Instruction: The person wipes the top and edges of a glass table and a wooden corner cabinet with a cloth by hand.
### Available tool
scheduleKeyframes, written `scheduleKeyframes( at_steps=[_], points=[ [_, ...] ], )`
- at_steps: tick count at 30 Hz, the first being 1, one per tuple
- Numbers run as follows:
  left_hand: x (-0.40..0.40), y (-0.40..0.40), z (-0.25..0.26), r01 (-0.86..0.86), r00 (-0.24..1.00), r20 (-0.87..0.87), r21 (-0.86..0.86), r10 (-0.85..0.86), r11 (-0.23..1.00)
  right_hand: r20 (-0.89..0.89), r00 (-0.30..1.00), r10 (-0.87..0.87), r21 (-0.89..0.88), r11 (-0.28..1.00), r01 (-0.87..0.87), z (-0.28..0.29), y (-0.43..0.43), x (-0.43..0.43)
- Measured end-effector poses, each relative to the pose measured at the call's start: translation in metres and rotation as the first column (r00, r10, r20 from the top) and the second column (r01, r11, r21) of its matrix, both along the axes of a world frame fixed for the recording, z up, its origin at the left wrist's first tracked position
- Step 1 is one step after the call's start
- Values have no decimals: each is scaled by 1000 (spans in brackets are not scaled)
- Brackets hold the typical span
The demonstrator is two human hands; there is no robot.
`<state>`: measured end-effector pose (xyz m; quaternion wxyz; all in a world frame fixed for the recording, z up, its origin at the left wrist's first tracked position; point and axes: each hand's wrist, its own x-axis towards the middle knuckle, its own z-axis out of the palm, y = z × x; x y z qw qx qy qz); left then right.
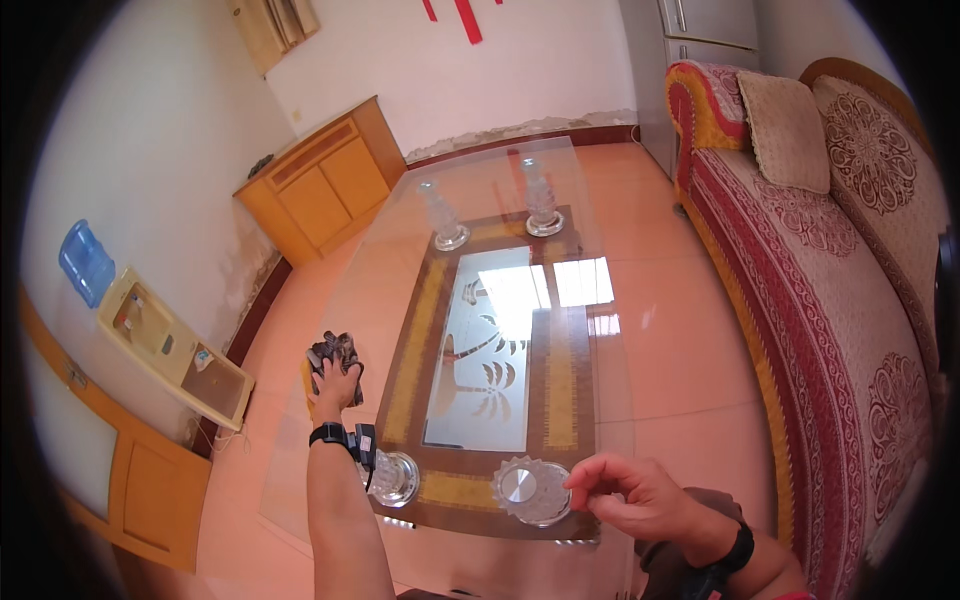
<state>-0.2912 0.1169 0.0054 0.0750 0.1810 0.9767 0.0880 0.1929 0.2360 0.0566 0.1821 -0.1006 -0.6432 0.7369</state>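
A glass-topped coffee table (480,469) with a palm-tree pattern on its lower panel stands before me. At its left side, my left hand (335,386) presses on a dark, crumpled patterned cloth (341,351), its fingers spread over it. Something yellow shows under the cloth's left edge. Near the front right corner, my right hand (619,487) hovers with bent fingers beside a scalloped glass dish (517,486); whether a fingertip touches the dish I cannot tell. Both wrists wear black straps with small devices.
A patterned sofa (795,247) with a cushion (785,131) runs along the right. Glass table legs (442,217) show through the top. A wooden cabinet (322,180) stands at the far left, a water dispenser (176,345) and door (161,487) at left, a refrigerator (705,45) at the back right.
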Motion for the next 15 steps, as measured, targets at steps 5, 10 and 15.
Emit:
scheduleKeyframes(
  at_steps=[5, 10, 15],
  points=[
    [7, -7, -5, 76, 997, -3, 27, -76, 997, -17, 1000, 20, 12, 1000, -20, 6, 0, 2],
    [27, -12, -9, 91, 996, 20, 64, -92, 994, -45, 999, -8, 28, 1000, 9, 4, 2, 1],
    [39, -25, -19, 117, 993, 14, -2, -117, 993, -104, 994, -21, 55, 998, 27, 2, 4, 0]
  ],
)
